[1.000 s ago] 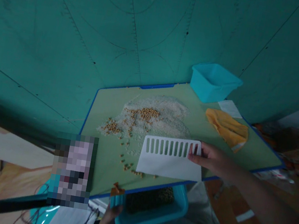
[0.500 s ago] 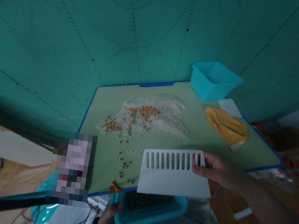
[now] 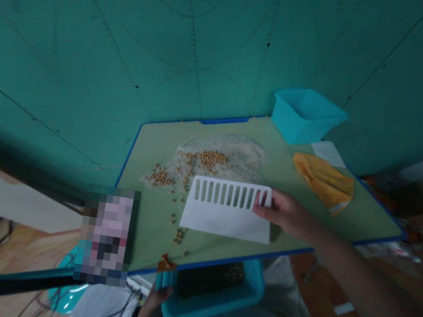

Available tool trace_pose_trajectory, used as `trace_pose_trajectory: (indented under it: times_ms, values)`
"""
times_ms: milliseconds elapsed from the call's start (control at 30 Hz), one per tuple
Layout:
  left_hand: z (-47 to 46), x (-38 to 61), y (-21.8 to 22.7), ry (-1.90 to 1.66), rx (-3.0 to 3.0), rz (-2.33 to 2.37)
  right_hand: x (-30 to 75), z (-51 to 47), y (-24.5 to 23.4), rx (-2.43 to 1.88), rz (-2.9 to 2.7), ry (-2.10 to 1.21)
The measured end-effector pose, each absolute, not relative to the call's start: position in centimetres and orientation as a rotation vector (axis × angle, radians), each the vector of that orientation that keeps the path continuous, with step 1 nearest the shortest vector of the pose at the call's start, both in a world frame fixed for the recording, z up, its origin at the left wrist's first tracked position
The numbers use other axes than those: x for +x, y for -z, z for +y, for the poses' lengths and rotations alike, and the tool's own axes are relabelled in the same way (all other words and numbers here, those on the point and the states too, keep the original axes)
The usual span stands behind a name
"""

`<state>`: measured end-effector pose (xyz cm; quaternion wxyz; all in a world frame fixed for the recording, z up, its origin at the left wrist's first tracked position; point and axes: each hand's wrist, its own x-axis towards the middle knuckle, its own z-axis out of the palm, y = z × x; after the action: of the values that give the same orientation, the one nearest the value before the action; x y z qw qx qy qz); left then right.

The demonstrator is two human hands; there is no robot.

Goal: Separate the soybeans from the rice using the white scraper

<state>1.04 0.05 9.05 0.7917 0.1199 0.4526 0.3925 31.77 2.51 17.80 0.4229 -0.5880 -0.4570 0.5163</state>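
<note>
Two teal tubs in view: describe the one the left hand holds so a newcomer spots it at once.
Find the green board and go to its near edge. Just below it is a teal tub, gripped at its left end by the left hand. Unlike the other tub on the board's far corner, it is off the board and holds something dark.

Single head cam, worn above the near edge of the green board (image 3: 364, 216), faces forward and down across it to the teal wall (image 3: 91, 52) at the far edge, close in, right hand (image 3: 286, 217) showing from the lower right, near edge low in frame.
</note>
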Motion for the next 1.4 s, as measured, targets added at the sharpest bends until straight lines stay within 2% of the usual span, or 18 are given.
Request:
trace_pose_trajectory:
  times_ms: [133,633,867,1133,1400]
  values:
    - [-0.2,0.4,-8.5,-0.757,0.259,0.874,31.4,2.9,-17.5,-1.441,-1.181,-1.331]
    - [0.1,-0.6,-6.7,-0.770,0.351,0.890,32.3,1.1,-17.2,-1.487,-1.231,-1.458]
    - [0.1,0.0,-7.8,-0.774,0.379,0.947,32.0,0.6,-17.8,-1.483,-1.262,-1.504]
    - [0.0,0.5,-7.8,-0.828,0.348,0.999,33.3,2.7,-18.2,-1.525,-1.020,-1.123]
    - [-0.1,-0.5,-6.1,-0.818,0.358,1.038,38.4,10.7,-19.8,-1.433,-0.961,-0.686]
